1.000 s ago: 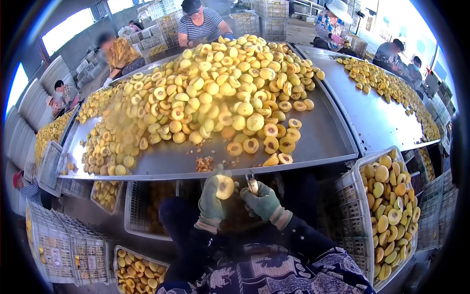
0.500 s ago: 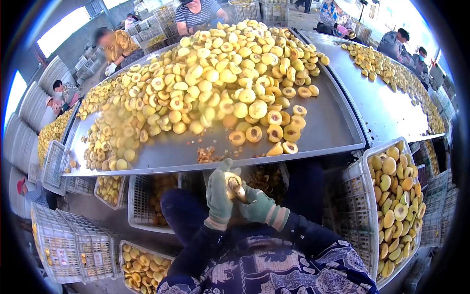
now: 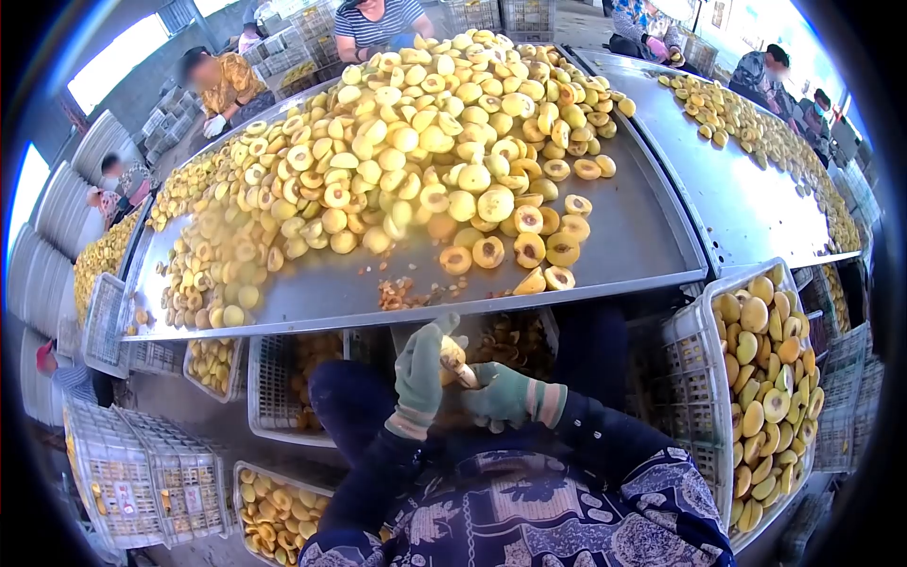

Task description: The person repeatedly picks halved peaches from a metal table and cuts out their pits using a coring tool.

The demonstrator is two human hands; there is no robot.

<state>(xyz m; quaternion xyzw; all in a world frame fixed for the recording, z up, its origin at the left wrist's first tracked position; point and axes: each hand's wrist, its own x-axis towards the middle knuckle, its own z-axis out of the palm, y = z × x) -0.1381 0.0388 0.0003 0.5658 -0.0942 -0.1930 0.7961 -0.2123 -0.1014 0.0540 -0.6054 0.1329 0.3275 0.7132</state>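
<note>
My left hand (image 3: 419,373), in a pale green glove, is closed around a yellow peach half (image 3: 453,353) just in front of the table's near edge. My right hand (image 3: 507,393), gloved alike with a pink-striped cuff, grips a small narrow tool (image 3: 467,376) whose tip meets the fruit; its exact kind is too small to make out. Beyond the hands, a large heap of peach halves (image 3: 397,161) covers much of the metal table (image 3: 642,236). Small brown scraps (image 3: 402,295) lie near the table's front edge.
At my right stands a crate (image 3: 704,378) full of peach halves. More crates sit low at left, including a white one (image 3: 269,402) under the table edge. A second metal table (image 3: 756,203) adjoins on the right. Several people work around the tables, including one in a striped shirt (image 3: 383,24).
My right hand has shifted slightly right and down, away from the left palm, showing more of the tool. The left hand has tilted a little. The heap looks unchanged.
</note>
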